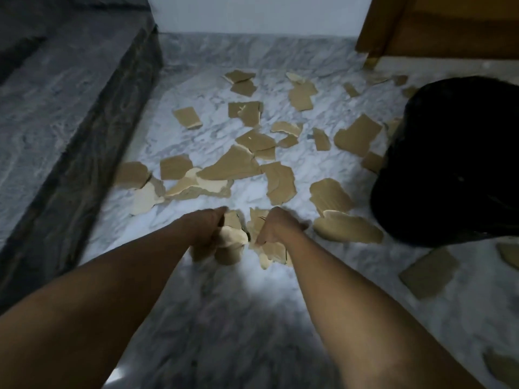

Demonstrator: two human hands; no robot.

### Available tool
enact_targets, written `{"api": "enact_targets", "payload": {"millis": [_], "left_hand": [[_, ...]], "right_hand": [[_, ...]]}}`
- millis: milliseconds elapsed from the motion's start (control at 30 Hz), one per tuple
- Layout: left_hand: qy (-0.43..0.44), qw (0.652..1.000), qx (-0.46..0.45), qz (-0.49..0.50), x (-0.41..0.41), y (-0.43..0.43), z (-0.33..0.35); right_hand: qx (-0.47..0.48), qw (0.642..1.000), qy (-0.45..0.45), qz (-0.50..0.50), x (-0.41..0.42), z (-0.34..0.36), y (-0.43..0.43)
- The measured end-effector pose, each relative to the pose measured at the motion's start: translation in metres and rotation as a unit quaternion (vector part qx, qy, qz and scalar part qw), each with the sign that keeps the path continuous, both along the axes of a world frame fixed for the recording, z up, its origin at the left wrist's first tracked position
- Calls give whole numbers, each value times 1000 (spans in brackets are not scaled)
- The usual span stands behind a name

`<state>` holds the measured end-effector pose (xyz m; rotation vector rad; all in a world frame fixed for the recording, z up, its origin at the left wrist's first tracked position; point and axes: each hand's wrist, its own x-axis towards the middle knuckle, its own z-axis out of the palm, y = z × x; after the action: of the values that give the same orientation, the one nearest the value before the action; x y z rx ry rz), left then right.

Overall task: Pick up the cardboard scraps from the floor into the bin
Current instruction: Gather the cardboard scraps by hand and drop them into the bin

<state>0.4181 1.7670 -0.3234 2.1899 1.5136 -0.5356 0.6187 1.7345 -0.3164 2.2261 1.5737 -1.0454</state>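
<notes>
1. Mid-gathering, to judge by the full hands and the littered floor.
2. Grips a bunch of cardboard scraps [231, 244] in the left hand [209, 234], fingers curled tight round the torn pieces, low over the marble floor [224, 318].
3. Grips a second bunch [271, 255] in the right hand [278, 227], fingers likewise closed round several pieces; too blurred to tell each finger's place.
4. Leaves many loose scraps [233, 167] lying flat ahead, spread between the stone ledge [84, 122] on the left and the wooden frame [393, 29] at the far right, plus a few nearer on the right.
5. Finds the bin [455, 164], black and dark inside, standing on the floor to the right, apart from both hands, with scraps just beside its base.
6. Next, probably: carry both handfuls right and up over the bin's mouth, then loosen the fingers so the pieces drop in.
7. Calls for keeping the grip firm on the way, since thin ragged pieces poking out below each fist could slip free.
8. After that, back for the loose pieces, likely nearest first.
</notes>
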Motion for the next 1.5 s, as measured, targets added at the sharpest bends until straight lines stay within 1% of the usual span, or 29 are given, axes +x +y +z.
{"api": "enact_targets", "payload": {"millis": [100, 167, 233, 300, 367, 400, 467, 567, 733, 800, 867, 933, 967, 1033, 1100, 1167, 1233, 1267, 1300, 1333, 1367, 1400, 1467, 1500], "left_hand": [[11, 1000, 17, 13, -4, -2, -5], [-1, 999, 19, 37, -3, -8, -3], [-17, 997, 11, 74, -2, -17, -4], [-30, 994, 13, 106, 2, -30, -2], [-39, 994, 43, 97, 7, -44, -2], [-39, 994, 58, 83, 10, -51, -2], [-33, 994, 73, 71, 15, -61, -2], [-22, 995, 80, 54, 26, -70, 3], [43, 994, 95, 24, 39, -78, 11], [65, 992, 108, 3, 40, -78, 10], [32, 997, 74, 13, 42, -77, 8], [-30, 998, 30, 45, 46, -74, 6], [-55, 997, 12, 60, 50, -73, 5], [-115, 989, -15, 95, 59, -68, 6], [-198, 972, -30, 124, 75, -66, 8], [-268, 954, -32, 131, 100, -65, 14], [-297, 945, -31, 133, 127, -62, 18], [-299, 945, -27, 134, 140, -60, 17], [-286, 949, -17, 132, 153, -57, 15], [-254, 959, -1, 129, 165, -55, 13], [-212, 968, 13, 132, 176, -54, 10], [-171, 975, 22, 141, 186, -55, 8], [-128, 979, 34, 155, 201, -58, 6], [-118, 980, 43, 154, 207, -60, 4]], "right_hand": [[6, 996, -86, -23, 46, 7, -7], [14, 991, -120, -65, 84, 21, -20], [14, 988, -119, -98, 117, 30, -36], [5, 991, -89, -97, 140, 27, -50], [15, 993, -79, -87, 165, -15, -58], [30, 994, -80, -75, 163, -19, -68], [57, 993, -86, -57, 139, -1, -93], [43, 995, -84, -12, 110, 24, -112], [63, 996, -55, 13, 106, 12, -116], [62, 995, -75, 22, 107, 12, -118], [60, 994, -86, 31, 106, 13, -122], [75, 995, -57, 22, 110, 11, -126], [80, 997, -21, 2, 115, 11, -129], [80, 992, 59, -78, 129, 12, -133], [82, 978, 95, -164, 151, 14, -136], [104, 954, 109, -260, 173, 18, -140], [100, 921, 121, -356, 189, 24, -147], [86, 912, 113, -384, 203, 16, -149], [63, 909, 90, -402, 224, -7, -148], [47, 912, 58, -404, 245, -28, -151], [46, 904, 24, -424, 270, -60, -147], [42, 891, 11, -451, 287, -76, -150], [37, 861, -1, -508, 290, -62, -167], [37, 850, 11, -525, 283, -46, -173]]}}
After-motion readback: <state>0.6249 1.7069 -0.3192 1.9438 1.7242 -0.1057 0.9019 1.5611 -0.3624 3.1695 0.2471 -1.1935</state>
